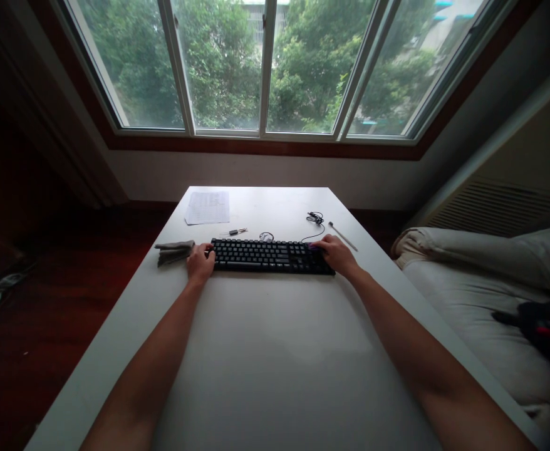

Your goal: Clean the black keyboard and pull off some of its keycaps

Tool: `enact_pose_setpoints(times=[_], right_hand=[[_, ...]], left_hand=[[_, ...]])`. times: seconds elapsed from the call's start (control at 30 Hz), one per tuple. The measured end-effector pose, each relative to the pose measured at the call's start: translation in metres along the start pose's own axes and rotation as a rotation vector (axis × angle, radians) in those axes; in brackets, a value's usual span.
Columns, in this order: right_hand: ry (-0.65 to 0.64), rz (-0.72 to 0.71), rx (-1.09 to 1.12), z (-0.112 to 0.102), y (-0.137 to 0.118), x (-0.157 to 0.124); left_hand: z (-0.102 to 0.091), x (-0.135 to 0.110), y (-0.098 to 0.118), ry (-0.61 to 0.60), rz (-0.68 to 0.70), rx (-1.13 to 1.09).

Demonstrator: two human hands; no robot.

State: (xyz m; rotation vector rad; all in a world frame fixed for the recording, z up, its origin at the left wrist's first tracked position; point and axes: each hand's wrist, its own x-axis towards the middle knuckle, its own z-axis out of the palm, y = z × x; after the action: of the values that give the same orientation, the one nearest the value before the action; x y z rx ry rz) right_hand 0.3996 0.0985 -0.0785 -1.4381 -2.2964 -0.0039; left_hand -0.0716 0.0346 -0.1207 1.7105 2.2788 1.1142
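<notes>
A black full-size keyboard (260, 255) lies flat across the white table. At its left end is my left hand (200, 262), with curled fingers gripping the edge. Over the number pad reaches my right hand (335, 252), its fingers pinched on a small purple thing (314, 245) whose kind I cannot make out. The purple thing touches or nearly touches the keys. A folded grey cloth (172, 252) lies beside my left hand, partly behind it. Near my right hand a thin stick-like tool with a dark tip (343, 237) rests on the table.
Behind the keyboard lie a coiled black cable (315, 218), a small tool with a dark handle (235, 232), a small looped item (266, 237) and a printed paper sheet (208, 207). The white table (275, 351) stands before a window. A cushioned seat (467, 300) is at right.
</notes>
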Motion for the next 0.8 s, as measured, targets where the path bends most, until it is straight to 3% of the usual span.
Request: enact_pose_setpoints(times=[0.23, 0.4, 0.6, 0.7, 0.8], right_hand=[[0.031, 0.077, 0.042, 0.001, 0.047, -0.008], [0.185, 0.352, 0.050, 0.002, 0.081, -0.016], [0.392, 0.601, 0.301, 0.011, 0.092, -0.012], [0.529, 0.731, 0.337, 0.014, 0.098, -0.010], [0.583, 0.788, 0.329, 0.016, 0.101, -0.009]], left_hand=[[-0.001, -0.001, 0.003, 0.013, 0.012, 0.023], [0.000, -0.002, 0.004, 0.005, 0.007, 0.037], [0.001, -0.002, 0.003, 0.011, 0.015, 0.029], [0.001, -0.002, 0.003, 0.016, 0.019, 0.032], [0.001, -0.002, 0.004, 0.012, 0.013, 0.042]])
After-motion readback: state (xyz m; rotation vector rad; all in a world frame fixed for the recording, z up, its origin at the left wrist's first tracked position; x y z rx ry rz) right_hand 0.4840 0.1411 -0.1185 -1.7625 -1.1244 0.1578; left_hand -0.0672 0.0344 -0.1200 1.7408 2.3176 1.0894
